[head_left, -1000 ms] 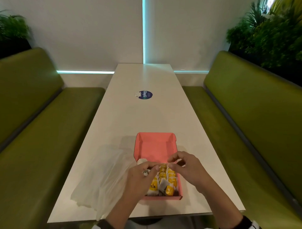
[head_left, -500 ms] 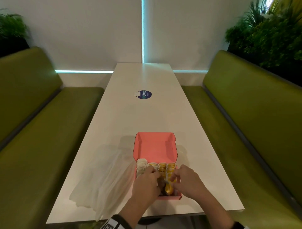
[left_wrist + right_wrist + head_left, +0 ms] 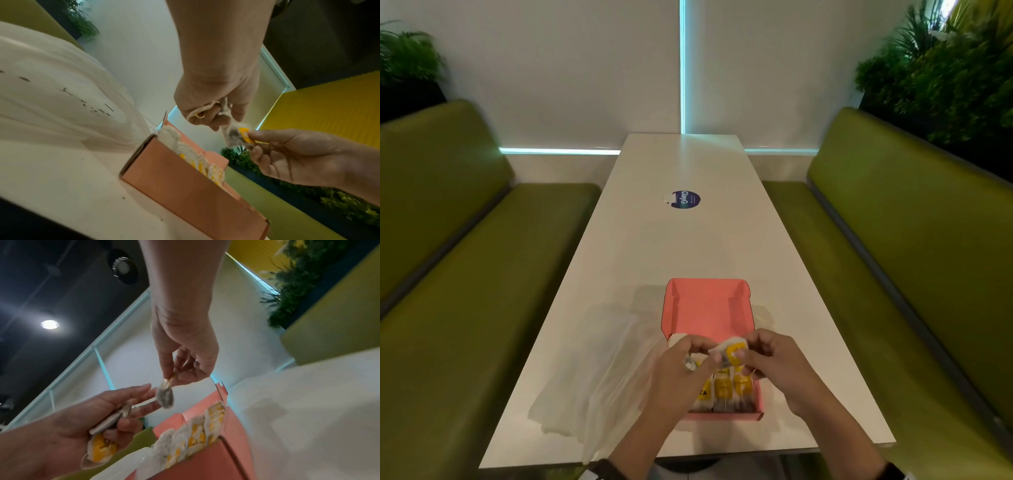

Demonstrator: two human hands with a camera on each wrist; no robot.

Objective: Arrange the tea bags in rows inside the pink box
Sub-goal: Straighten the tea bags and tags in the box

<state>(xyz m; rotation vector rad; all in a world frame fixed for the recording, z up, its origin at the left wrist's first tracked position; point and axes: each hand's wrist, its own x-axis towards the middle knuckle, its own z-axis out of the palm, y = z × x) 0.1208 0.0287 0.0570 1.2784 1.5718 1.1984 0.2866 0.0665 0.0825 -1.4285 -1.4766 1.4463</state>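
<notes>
The pink box [image 3: 705, 308] sits open near the table's front edge, its lid standing up at the far side. Rows of yellow-tagged tea bags [image 3: 724, 390] fill its near half; they also show in the left wrist view as tea bags [image 3: 205, 165] and in the right wrist view as tea bags [image 3: 195, 439]. Just above the box, my right hand [image 3: 748, 358] pinches one tea bag [image 3: 732, 353] by its yellow tag [image 3: 244, 136]; the bag [image 3: 165, 396] hangs down. My left hand [image 3: 695, 356] grips a small bunch of tea bags [image 3: 102, 447] in its curled fingers, its fingertips close to the hanging bag.
A crumpled clear plastic bag [image 3: 592, 377] lies on the white table [image 3: 681, 246] just left of the box. A round blue sticker [image 3: 683, 199] is further up the table. Green benches [image 3: 465, 308] flank both sides. The table's front edge [image 3: 825, 445] is close behind the box.
Half a second ago both hands were low in the box's near end. Now they are raised above it, and the right hand has lifted out one tea bag.
</notes>
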